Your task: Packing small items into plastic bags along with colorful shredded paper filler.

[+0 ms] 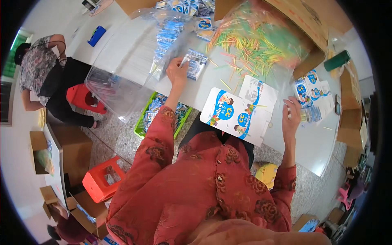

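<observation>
My left hand (177, 72) reaches forward, its fingers closed on the near edge of a blue-and-white sachet (195, 64) on the white table. Behind it, more of these sachets (168, 33) lie in an overlapping row under clear plastic. My right hand (291, 116) hovers at the right with slightly bent fingers apart and nothing visible in them. Between my hands a flat, unfolded printed carton (222, 107) lies at the table's front edge. A few thin sticks rest on it. More blue-and-white cartons (313, 90) lie beyond my right hand.
Loose coloured sticks (249, 43) spill from a clear bag by a large cardboard box (314, 24). A green crate (178, 130) of sachets stands below the table. Red stools (102, 179) stand left, where another person (43, 69) works. A green cylinder (337, 60) is at far right.
</observation>
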{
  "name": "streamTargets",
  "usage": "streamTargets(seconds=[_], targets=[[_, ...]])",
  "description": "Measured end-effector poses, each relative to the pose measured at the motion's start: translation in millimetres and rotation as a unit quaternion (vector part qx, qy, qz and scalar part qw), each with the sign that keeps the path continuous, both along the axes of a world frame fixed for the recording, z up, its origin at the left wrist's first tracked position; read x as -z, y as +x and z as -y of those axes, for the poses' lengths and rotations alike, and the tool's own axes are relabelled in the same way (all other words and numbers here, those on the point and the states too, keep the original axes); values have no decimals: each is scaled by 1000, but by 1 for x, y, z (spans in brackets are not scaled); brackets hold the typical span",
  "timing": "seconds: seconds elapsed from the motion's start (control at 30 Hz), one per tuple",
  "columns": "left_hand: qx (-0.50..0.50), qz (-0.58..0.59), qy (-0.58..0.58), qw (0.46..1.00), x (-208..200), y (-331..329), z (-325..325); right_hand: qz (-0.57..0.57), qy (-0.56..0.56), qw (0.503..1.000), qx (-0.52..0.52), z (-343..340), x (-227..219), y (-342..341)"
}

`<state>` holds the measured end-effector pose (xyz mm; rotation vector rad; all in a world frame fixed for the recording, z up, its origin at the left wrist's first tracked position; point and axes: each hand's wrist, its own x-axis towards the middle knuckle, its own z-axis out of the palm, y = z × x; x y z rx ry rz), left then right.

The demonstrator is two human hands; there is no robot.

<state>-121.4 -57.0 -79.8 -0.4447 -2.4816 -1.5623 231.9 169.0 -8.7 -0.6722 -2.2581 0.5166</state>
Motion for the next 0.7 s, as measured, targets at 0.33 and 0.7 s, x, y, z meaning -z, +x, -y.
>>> streamTargets(seconds=[0.33,0.7], targets=[[42,-75,108,990,-38,28,-5,-14,-123,981,-149,28,-20,-69],[204,168,313,912,-75,96,-6,52,-153,949,-272,51,-41,-175]])
